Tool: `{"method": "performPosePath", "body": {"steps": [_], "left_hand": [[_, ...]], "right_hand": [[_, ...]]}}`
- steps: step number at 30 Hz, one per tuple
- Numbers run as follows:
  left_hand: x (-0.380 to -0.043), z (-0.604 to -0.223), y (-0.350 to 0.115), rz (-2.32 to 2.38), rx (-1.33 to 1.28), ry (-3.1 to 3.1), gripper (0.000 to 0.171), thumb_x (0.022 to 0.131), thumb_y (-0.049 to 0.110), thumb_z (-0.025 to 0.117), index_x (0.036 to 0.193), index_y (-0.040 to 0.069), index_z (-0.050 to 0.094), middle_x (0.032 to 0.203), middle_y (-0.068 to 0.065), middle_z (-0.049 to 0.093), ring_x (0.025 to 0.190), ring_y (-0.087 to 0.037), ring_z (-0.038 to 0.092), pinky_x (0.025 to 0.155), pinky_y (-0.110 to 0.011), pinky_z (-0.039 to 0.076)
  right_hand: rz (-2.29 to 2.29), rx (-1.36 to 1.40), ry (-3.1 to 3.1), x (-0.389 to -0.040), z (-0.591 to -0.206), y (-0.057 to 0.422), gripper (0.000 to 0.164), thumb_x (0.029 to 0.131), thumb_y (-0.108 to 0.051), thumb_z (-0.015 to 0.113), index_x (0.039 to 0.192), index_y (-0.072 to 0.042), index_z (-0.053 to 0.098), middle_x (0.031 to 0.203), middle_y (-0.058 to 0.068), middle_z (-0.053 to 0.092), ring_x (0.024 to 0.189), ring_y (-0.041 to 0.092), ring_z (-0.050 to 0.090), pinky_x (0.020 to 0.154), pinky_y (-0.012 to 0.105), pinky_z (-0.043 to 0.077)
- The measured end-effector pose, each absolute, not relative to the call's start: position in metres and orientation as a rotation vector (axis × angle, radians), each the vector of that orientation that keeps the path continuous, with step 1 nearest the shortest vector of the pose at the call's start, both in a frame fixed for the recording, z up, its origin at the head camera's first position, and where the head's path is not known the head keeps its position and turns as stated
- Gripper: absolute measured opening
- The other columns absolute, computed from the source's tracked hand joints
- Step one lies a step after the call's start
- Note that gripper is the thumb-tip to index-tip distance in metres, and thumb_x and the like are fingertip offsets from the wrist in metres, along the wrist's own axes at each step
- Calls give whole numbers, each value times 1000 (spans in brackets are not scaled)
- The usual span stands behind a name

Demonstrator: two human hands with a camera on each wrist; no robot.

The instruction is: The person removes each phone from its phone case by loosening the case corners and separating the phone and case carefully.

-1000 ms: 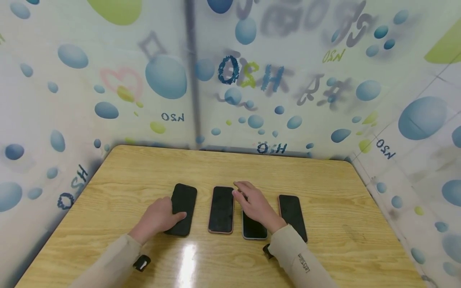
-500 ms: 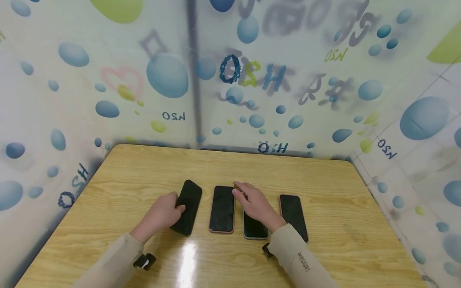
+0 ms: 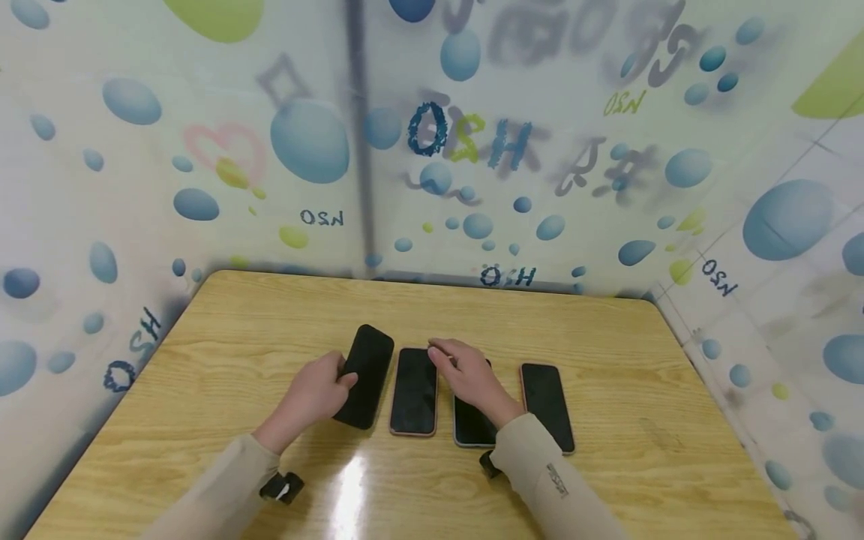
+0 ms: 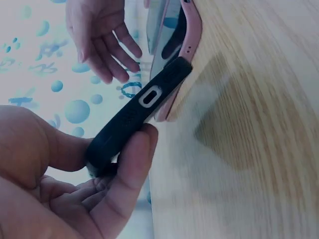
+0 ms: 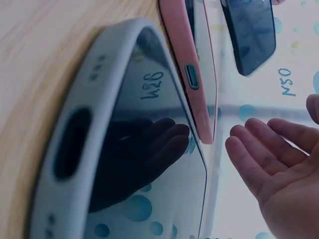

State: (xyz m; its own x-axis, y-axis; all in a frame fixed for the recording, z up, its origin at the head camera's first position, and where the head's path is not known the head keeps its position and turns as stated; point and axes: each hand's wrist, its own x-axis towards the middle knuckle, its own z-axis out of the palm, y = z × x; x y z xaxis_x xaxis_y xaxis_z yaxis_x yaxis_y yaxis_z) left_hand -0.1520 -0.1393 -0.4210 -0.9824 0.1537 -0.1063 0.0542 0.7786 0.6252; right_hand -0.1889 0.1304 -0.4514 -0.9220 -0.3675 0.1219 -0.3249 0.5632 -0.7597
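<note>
My left hand (image 3: pixel 313 394) grips a smartphone in a black case (image 3: pixel 370 375) by its left edge, thumb on one side and fingers on the other. In the left wrist view the phone's charging-port end (image 4: pixel 127 117) faces the camera, tilted and raised off the wood, its shadow below. A pink-cased smartphone (image 3: pixel 414 397) lies screen up just to its right. Over a pale-cased smartphone (image 3: pixel 470 429) hovers my right hand (image 3: pixel 469 375), partly covering it. That hand's fingers (image 5: pixel 271 152) are loosely extended with nothing in them, and the pale phone's screen mirrors them.
Another pink-edged smartphone (image 3: pixel 548 401) lies screen up at the right of the row, partly behind the right sleeve (image 3: pixel 540 457). The wooden table (image 3: pixel 641 375) meets patterned curtains (image 3: pixel 432 187) at its back and sides. Dark wrist devices hang under both sleeves.
My left hand has lifted the black-cased phone from the table, tilted it, and carried it rightward and slightly away, close to the pink phone. The right hand stays almost still.
</note>
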Motion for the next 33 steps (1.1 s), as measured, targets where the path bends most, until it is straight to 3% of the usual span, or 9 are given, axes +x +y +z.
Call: {"method": "performPosePath", "body": {"steps": [5,16,21,29,33], "left_hand": [[-155,-419,-132,1068,181,2827,22,102,11,63,111,-9,61,91,-15,64,74,-24,57,67,-39,49],[-157,-421,-112,1274,229,2819,20,101,9,64,113,-6,62,98,-15,68,88,-29,63,78,-46,53],[-158,-424,-104,1301,260,2785,19,101,8,64,114,-6,61,97,-15,67,81,-25,59,73,-40,50],[-157,-429,-98,1340,288,2749,8,100,5,65,102,0,60,82,-8,59,67,-19,51,62,-33,43],[-157,-430,-98,1343,303,2738,7,100,5,64,99,0,59,78,-7,56,65,-18,49,60,-32,42]], "right_hand": [[-1384,-564,2704,-193,-451,126,41,110,-24,52,141,1,60,140,19,63,128,36,61,104,53,50],[-1552,-412,2599,-202,-450,114,42,112,-26,46,142,2,58,123,20,71,109,32,71,95,44,56],[-1671,-321,2538,-204,-449,110,37,113,-24,44,131,1,64,113,20,71,101,32,71,88,42,59],[-1860,-130,2414,-205,-447,106,31,111,-22,49,110,2,69,83,11,68,69,19,67,72,42,61],[-1890,-104,2379,-205,-445,106,31,111,-20,48,103,2,68,78,9,67,65,19,66,70,44,61]]}}
